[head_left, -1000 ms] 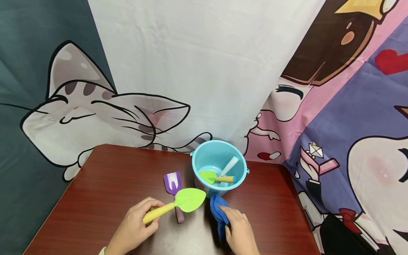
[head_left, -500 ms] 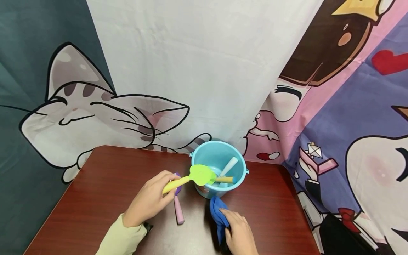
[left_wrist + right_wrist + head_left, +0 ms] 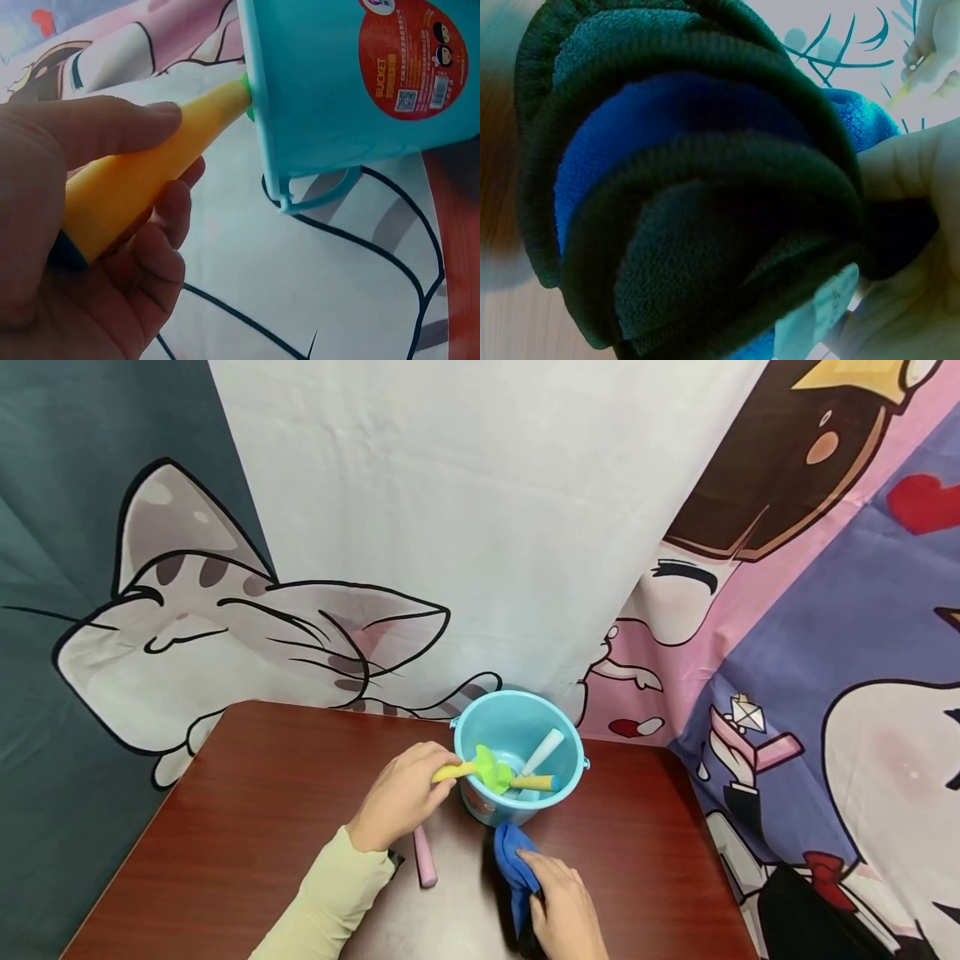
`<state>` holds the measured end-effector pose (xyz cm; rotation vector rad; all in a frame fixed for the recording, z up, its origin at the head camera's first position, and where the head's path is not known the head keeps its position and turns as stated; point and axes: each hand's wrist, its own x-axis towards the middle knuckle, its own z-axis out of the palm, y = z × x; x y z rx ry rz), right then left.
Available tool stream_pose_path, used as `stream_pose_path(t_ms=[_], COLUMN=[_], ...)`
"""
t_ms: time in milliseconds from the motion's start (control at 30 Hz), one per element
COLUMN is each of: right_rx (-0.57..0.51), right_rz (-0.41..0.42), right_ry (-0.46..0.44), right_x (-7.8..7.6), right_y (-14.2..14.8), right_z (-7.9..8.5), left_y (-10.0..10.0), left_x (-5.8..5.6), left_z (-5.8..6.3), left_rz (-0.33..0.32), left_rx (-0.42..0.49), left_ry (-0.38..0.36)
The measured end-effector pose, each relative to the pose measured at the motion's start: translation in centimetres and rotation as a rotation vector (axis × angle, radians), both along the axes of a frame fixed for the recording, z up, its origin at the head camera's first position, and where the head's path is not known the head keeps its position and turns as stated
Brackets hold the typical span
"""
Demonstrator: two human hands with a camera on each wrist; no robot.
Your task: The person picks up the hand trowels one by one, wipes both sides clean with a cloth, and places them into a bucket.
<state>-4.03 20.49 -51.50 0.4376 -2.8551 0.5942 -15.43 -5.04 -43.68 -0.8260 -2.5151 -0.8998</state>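
Observation:
My left hand (image 3: pixel 405 793) grips the yellow handle (image 3: pixel 142 169) of a toy shovel, whose green blade (image 3: pixel 483 762) reaches over the rim into the light blue bucket (image 3: pixel 517 706). Inside the bucket lie another green-bladed shovel with a yellow handle (image 3: pixel 534 783) and a tool with a pale handle (image 3: pixel 543 750). In front of the bucket my right hand (image 3: pixel 564 906) holds a folded blue cloth (image 3: pixel 516 868); in the right wrist view the dark-edged folds of the cloth (image 3: pixel 682 112) fill much of the frame. Below my left wrist shows the pink handle (image 3: pixel 424 857) of a purple shovel, its blade hidden.
The bucket stands near the back edge of the dark red table (image 3: pixel 285 793). Behind the table hangs a printed cloth backdrop (image 3: pixel 450 527) with cartoon figures. A side loop (image 3: pixel 322 196) of the bucket sticks out on the left hand's side.
My left hand has moved up and to the right, carrying the green shovel from above the table to the bucket's mouth. It now covers the purple blade. My right hand stays with the cloth.

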Motion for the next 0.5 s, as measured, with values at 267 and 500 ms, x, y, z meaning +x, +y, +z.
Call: stream_pose_path(t_ms=[267,500], right_rx=[0.001,0.003], right_rz=[0.002,0.013], right_ry=[-0.022,0.013], right_x=[0.0,0.0], right_y=[0.0,0.0], right_z=[0.1,-0.2], left_y=[2.6,4.1], left_x=[-2.0,-3.0], left_z=[-0.3,-1.1], left_rz=[0.055,0.032], left_rx=[-0.082,-0.154], left_ry=[-0.026,-0.059])
